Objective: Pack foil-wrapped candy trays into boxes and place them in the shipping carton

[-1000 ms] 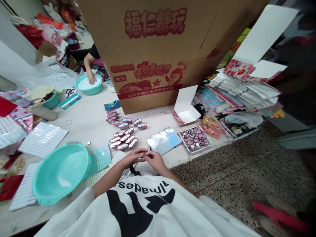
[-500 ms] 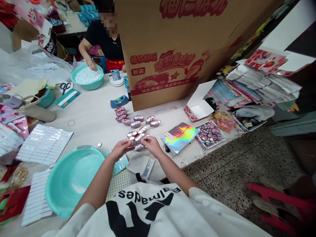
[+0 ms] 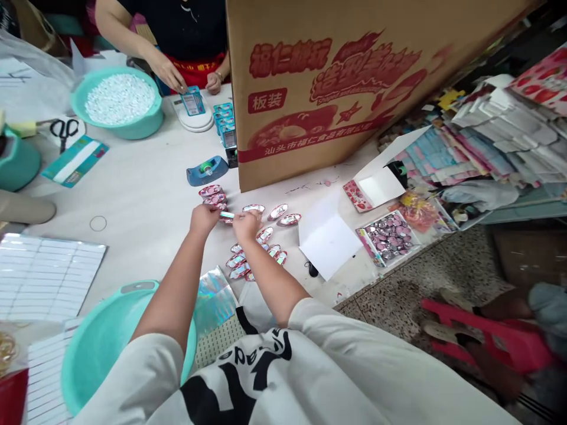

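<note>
A person's left hand (image 3: 204, 219) and right hand (image 3: 247, 225) are pinching opposite ends of a small shiny silver piece (image 3: 227, 215), holding it just above pink-and-silver oval foil packs (image 3: 259, 251) scattered across a white worktable (image 3: 142, 177).

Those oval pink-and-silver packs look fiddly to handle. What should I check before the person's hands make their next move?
Slim silver piece held between the left hand and right hand: ok.
Oval packs clear of the right forearm: not ok, the forearm passes over the lower group.
Blue tape dispenser out of the hands' way: ok, it sits beyond them.
Co-worker's hand apart from the person's hands: ok.
Oval packs sealed: cannot tell, the detail is too small.
</note>
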